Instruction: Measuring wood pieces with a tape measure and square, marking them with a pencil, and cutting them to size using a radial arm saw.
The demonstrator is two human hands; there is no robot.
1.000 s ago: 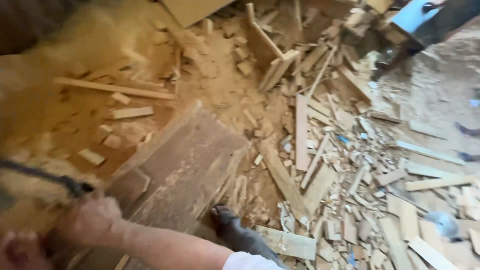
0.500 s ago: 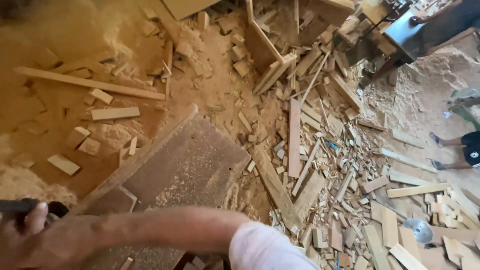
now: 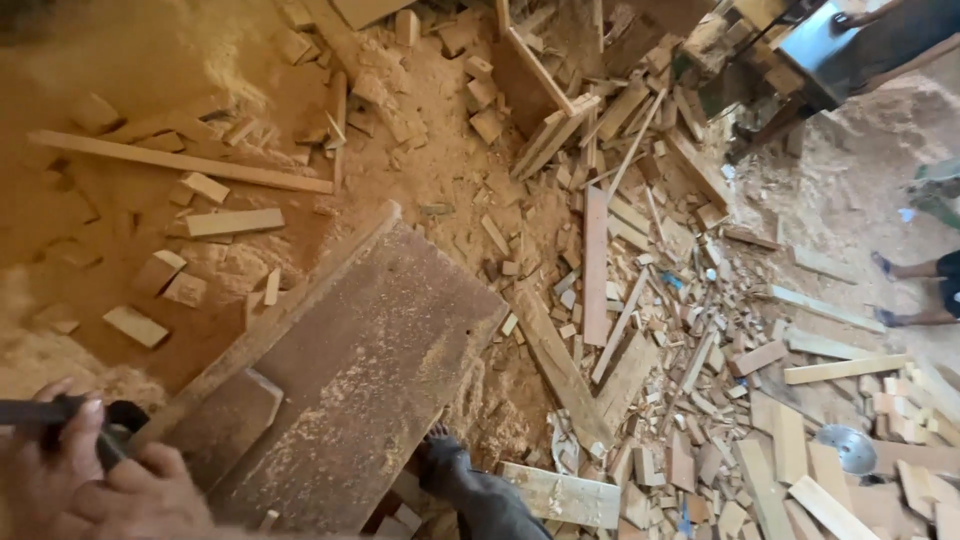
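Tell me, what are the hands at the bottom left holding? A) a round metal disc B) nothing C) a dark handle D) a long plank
C: both hands sit at the bottom left with fingers wrapped round a dark handle; the round metal disc lies far off among the wood scraps on the right.

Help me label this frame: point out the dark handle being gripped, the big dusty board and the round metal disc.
dark handle (image 3: 35,411), head view, bare stretch left of the hands.
dusty board (image 3: 370,370), head view, middle of its top face.
round metal disc (image 3: 846,449), head view, its centre.
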